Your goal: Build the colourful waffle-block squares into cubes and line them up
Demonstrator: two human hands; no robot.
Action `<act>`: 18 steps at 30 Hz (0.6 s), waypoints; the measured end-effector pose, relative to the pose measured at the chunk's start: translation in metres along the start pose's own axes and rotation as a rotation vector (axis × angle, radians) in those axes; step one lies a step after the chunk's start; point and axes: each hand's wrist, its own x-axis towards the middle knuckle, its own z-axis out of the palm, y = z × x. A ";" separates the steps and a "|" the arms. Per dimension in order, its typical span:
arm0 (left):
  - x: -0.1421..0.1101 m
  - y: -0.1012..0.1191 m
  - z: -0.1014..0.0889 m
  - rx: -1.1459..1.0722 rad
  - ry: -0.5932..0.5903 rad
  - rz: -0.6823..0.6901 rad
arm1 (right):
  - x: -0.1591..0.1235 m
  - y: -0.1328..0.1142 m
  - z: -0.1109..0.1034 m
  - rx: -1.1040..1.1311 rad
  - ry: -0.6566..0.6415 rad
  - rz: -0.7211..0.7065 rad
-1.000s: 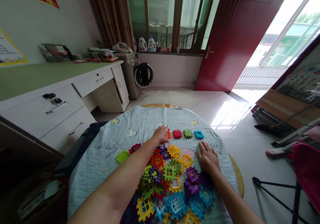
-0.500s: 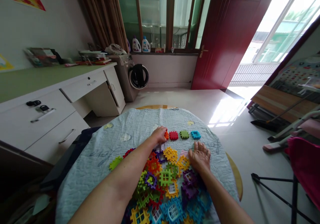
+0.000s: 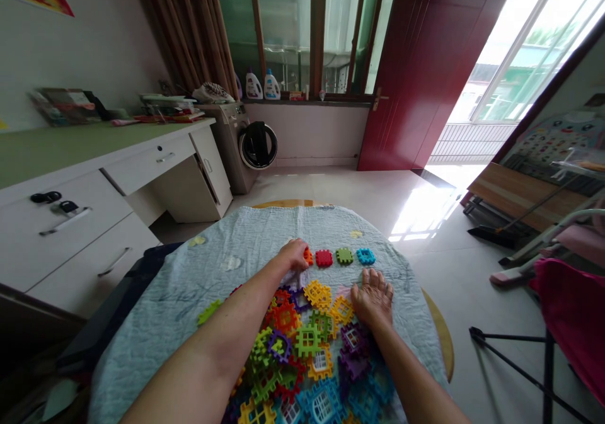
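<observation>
Right hand (image 3: 373, 296): shifted toward tile pile (image 3: 307, 340); flat, fingers slightly spread.
Left hand (image 3: 295, 253): touching orange tile (image 3: 309, 257); pinch indeterminable.

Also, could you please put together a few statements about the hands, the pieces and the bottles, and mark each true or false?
1. The left hand is at the orange piece. True.
2. The green piece lies between the red piece and the blue piece. True.
3. The right hand is holding a yellow piece. False: the right hand lies flat on the cloth, fingers spread a little.
4. The left forearm reaches over part of the pile. True.
5. The white bottles stand on the floor. False: they are on the window ledge.
</observation>
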 end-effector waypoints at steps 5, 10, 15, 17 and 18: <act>0.001 -0.003 0.001 0.006 -0.017 0.023 | 0.000 0.000 0.000 -0.006 0.005 0.000; 0.000 -0.005 0.003 0.002 -0.020 0.027 | 0.000 0.001 0.003 -0.003 0.021 -0.006; -0.002 -0.005 0.004 -0.011 -0.006 0.038 | -0.001 0.000 0.003 -0.004 0.045 -0.010; -0.002 -0.006 0.005 -0.020 0.000 0.045 | -0.002 0.000 0.003 -0.004 0.050 -0.013; -0.002 -0.006 0.006 -0.027 0.003 0.047 | -0.002 0.000 0.002 -0.005 0.050 -0.014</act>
